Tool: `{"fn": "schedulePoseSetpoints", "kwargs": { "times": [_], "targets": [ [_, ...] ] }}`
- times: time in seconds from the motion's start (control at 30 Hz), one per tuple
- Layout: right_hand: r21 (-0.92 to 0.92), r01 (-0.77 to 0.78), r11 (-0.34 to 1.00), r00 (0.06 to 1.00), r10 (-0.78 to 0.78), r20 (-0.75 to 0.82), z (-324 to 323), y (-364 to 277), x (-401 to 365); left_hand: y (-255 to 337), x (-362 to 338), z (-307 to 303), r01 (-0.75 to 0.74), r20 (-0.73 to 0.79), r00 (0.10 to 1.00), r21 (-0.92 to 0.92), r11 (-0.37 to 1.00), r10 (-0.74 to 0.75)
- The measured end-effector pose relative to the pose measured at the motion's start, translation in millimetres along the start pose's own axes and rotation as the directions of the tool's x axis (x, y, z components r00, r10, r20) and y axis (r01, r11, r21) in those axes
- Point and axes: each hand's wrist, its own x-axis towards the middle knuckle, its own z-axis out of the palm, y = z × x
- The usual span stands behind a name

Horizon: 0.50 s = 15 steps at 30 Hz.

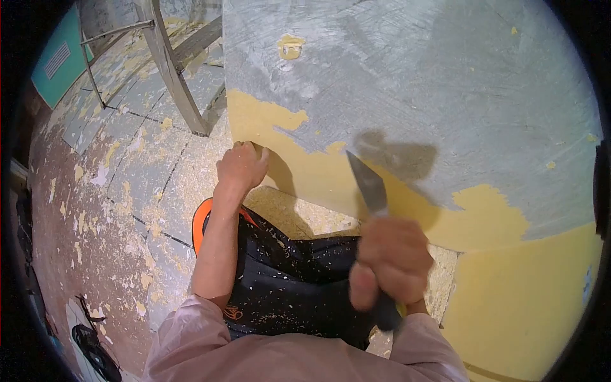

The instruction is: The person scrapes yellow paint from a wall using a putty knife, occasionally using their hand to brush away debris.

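In my right hand point(391, 258) is a putty knife, its metal blade point(369, 184) pointing up toward the wall and the dark handle end point(387, 313) sticking out below my fist. This hand is slightly blurred. The blade shows in front of the wall; whether it touches cannot be told. My left hand point(243, 167) is closed, fingers curled, against or very near the lower wall; its palm side is hidden. The wall point(382, 70) is bare grey above, with a ragged yellow coating point(337, 184) along the bottom. A small yellow patch point(290, 47) remains higher up.
Wooden legs of a ladder or stand point(172, 70) rise at the upper left beside a teal panel point(58, 70). Yellow and white flakes litter the floor point(127, 210). A black cable point(95, 350) lies at the lower left. My dark trousers point(286, 280) carry flakes. Yellow wall continues right.
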Motion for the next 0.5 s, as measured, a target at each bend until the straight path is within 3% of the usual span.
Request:
{"fn": "schedulePoseSetpoints", "kwargs": {
  "times": [0.03,0.07,0.13,0.17,0.2,0.3,0.33,0.4,0.43,0.47,0.5],
  "targets": [
    [0.156,-0.024,0.987,0.999,0.030,-0.036,-3.9,-4.3,0.2,0.5,-1.0,0.0,0.000,-0.014,1.000,0.001,1.000,0.000],
    [0.158,-0.031,0.987,0.999,0.037,-0.034,6.2,5.5,-6.1,0.4,-4.7,1.9,-0.004,-0.018,1.000,0.005,1.000,0.004],
    [-0.215,-0.282,0.935,0.958,0.262,-0.116,34.9,33.1,-14.1,0.4,-6.3,9.1,-0.013,-0.034,0.999,0.006,1.000,0.013],
    [-0.209,-0.341,0.916,0.911,0.377,0.166,13.6,18.2,-10.2,-0.5,-2.3,7.2,-0.018,-0.069,0.997,0.010,1.000,0.019],
    [-0.208,-0.321,0.924,0.921,0.356,0.157,14.7,16.7,-5.2,-0.9,1.2,2.1,-0.021,-0.094,0.995,0.012,1.000,0.022],
    [-0.167,-0.006,0.986,1.000,0.006,-0.001,15.9,7.6,-5.8,1.1,-7.7,2.4,-0.030,-0.035,0.999,-0.006,1.000,0.029],
    [-0.168,-0.019,0.986,1.000,0.020,-0.001,20.9,13.7,-7.8,0.9,-7.9,3.4,-0.031,-0.022,0.999,-0.003,1.000,0.031],
    [-0.096,0.098,0.990,0.994,-0.093,0.054,32.5,39.3,-8.9,3.2,-5.1,4.0,-0.030,-0.022,0.999,0.001,1.000,0.030],
    [-0.110,0.082,0.991,0.987,-0.065,0.146,20.9,30.0,-11.7,3.7,-5.6,4.0,-0.031,-0.024,0.999,-0.001,1.000,0.031],
    [-0.109,0.086,0.990,0.987,-0.069,0.148,16.9,21.6,-11.3,3.8,-7.7,3.6,-0.036,-0.029,0.999,-0.003,0.999,0.036],
    [-0.049,0.080,0.996,0.996,-0.078,0.039,13.7,14.7,-9.9,4.0,-9.3,2.6,-0.037,-0.035,0.999,-0.008,0.999,0.036]
  ]
}}
